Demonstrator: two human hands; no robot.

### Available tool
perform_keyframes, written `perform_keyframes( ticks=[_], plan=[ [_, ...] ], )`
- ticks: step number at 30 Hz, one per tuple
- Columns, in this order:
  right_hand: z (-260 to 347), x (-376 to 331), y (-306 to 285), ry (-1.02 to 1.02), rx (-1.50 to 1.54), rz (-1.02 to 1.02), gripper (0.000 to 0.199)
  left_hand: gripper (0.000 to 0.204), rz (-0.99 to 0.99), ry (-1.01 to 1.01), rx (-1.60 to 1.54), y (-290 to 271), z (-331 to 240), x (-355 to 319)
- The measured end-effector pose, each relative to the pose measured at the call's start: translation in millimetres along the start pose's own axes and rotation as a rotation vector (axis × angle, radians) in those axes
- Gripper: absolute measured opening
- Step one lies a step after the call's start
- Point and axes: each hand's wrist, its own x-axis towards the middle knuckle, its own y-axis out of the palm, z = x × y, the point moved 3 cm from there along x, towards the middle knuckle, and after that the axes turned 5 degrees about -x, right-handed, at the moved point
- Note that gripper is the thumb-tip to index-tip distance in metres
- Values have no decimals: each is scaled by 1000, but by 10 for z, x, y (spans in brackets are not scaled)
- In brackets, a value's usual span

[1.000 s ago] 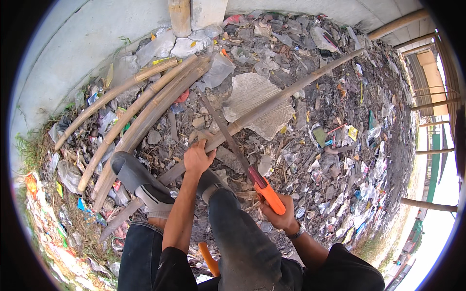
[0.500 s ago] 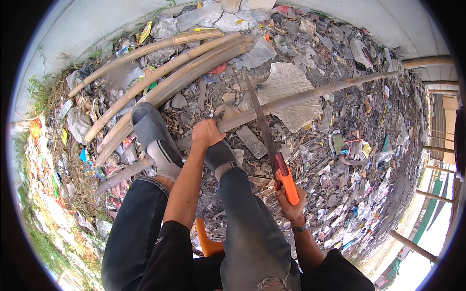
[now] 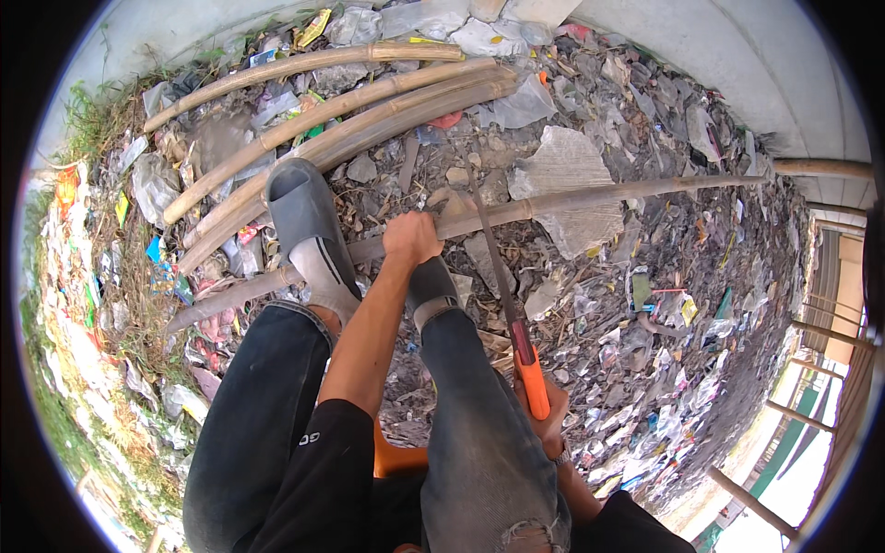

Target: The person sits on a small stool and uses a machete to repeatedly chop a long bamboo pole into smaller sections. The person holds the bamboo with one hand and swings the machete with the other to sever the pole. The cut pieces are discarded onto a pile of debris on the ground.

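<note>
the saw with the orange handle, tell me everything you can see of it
The hand saw has a long, thin, dark metal blade and an orange handle. The right hand grips the handle low beside the right knee. The blade runs up and slightly left, crossing the long bamboo pole, which the left hand holds. Its teeth are too small to make out.

Black sleeves, dark jeans [image 3: 267,415], grey slides [image 3: 300,217].

Litter-strewn ground [image 3: 645,304], pale concrete wall [image 3: 737,64]
</note>
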Motion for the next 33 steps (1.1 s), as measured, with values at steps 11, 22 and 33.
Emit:
perform_keyframes(
  ticks=[11, 22, 33],
  plan=[
    [131, 577, 293, 104, 81, -35, 17, 36, -63, -49, 51, 30, 49, -62],
    [-438, -794, -28, -101, -12, 88, 11, 42, -38, -68, 78, 4, 47, -45],
    [-204, 573, 610, -75, 222, -31, 11, 41, -72, -46, 81, 43, 14, -19]
  ],
)
